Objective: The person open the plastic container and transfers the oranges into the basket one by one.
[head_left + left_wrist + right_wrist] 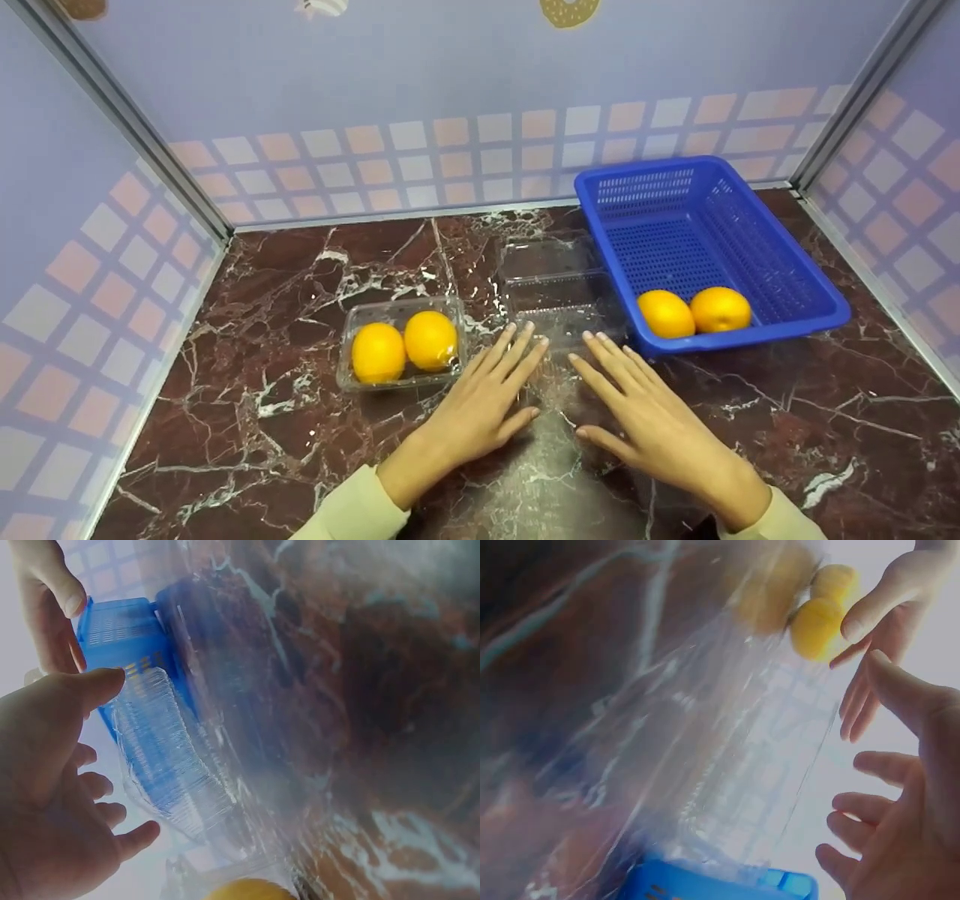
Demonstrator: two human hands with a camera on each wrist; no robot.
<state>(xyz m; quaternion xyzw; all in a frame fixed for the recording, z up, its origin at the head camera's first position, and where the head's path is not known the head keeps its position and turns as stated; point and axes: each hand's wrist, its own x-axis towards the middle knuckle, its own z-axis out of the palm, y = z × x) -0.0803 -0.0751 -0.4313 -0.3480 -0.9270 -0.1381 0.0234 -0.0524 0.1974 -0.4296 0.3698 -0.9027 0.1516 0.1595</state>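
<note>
An empty clear plastic clamshell box (555,289) lies with its lid folded back in the middle of the counter. My left hand (476,409) and right hand (660,424) are at its near end, fingers extended and spread, palms facing down and inward. Nothing is held in either one. Whether the fingertips touch the plastic, I cannot tell. Left of my left hand, a second clear box (390,307) holds two oranges (431,341) side by side. In the left wrist view, the left thumb (101,686) appears beside the clear plastic.
A blue plastic basket (780,247) stands at the back right, close against the middle box, with two oranges (720,310) at its near end. Panels (360,75) wall the marble-patterned counter (247,420) at the back and both sides.
</note>
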